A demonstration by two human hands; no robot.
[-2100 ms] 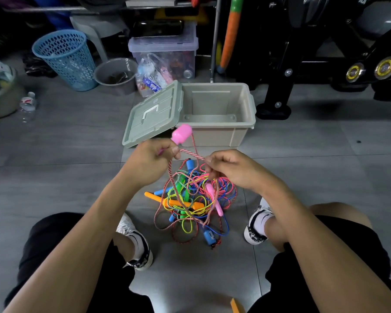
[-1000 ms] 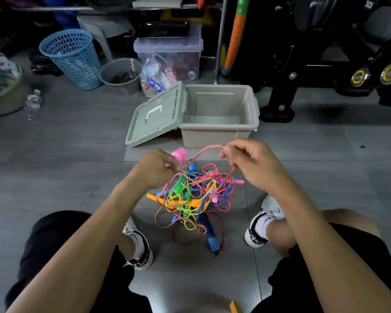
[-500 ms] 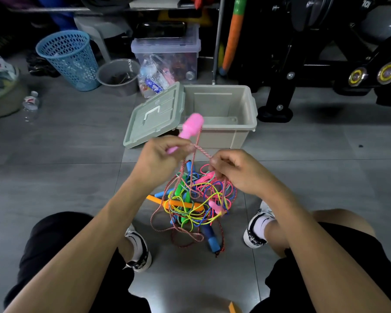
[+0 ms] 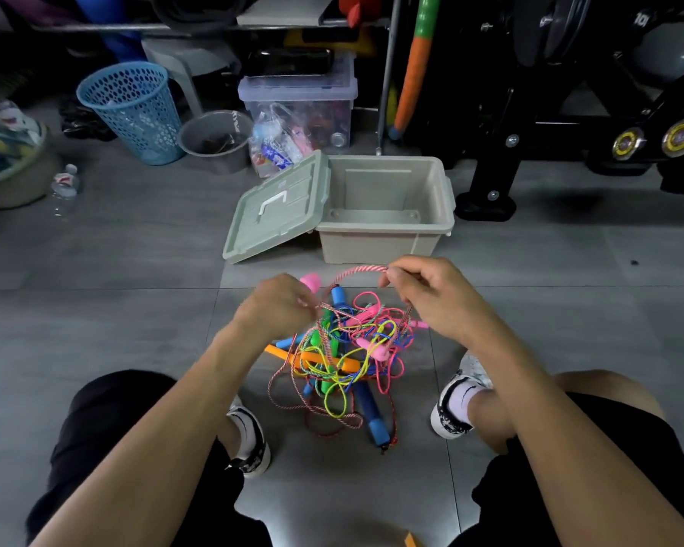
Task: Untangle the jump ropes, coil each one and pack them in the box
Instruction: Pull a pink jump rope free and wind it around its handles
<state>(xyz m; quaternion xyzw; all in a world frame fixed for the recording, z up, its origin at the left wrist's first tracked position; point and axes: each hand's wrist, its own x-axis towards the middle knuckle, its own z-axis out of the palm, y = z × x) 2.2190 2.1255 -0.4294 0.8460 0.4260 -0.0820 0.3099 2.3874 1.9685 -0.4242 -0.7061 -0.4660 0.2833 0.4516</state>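
Holding the pink handle (image 4: 310, 281), the left hand (image 4: 279, 305) anchors 1 end while the right hand (image 4: 431, 294) pinches the striped rope (image 4: 362, 270), lifting it clear of the tangle (image 4: 344, 357) on the floor; the open box (image 4: 384, 246) waits just beyond.

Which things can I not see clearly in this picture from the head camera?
- Pink foam handle: head view, mostly covered by the left hand that grips it.
- Tangled pile of coloured jump ropes: the cords overlap, so their number cannot be counted.
- Small orange object: cut off by the bottom edge.
- Clear plastic storage bin: its contents are too small and jumbled to name.
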